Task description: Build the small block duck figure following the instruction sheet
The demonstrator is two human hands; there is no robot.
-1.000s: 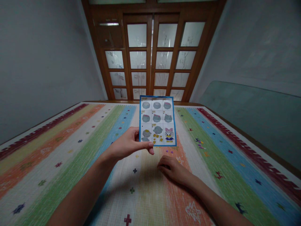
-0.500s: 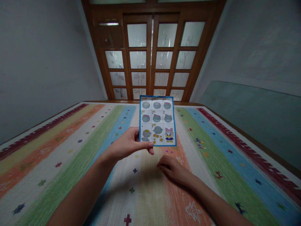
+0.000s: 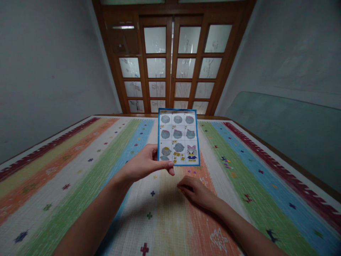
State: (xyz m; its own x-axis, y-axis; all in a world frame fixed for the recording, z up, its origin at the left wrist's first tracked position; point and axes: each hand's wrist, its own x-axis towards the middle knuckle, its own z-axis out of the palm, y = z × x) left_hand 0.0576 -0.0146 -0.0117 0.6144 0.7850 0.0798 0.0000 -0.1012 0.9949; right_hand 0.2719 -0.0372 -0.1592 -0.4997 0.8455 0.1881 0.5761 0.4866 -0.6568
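My left hand (image 3: 145, 164) holds up a blue-bordered instruction sheet (image 3: 178, 137) by its lower left corner, pinched between thumb and fingers. The sheet shows a grid of pictured building steps, with a small duck figure in the bottom right cell. My right hand (image 3: 194, 190) rests low on the striped cloth (image 3: 80, 185) just below the sheet, fingers curled down against the surface; whatever lies under them is hidden. A few tiny purple and yellow pieces (image 3: 226, 163) lie on the cloth to the right.
The cloth of coloured stripes covers a wide table. A wooden door with frosted glass panes (image 3: 172, 64) stands behind the far edge. A glass sheet (image 3: 287, 128) leans against the right wall. Grey walls close both sides.
My right hand has shifted slightly to the left on the cloth. The left hand and the sheet have stayed still.
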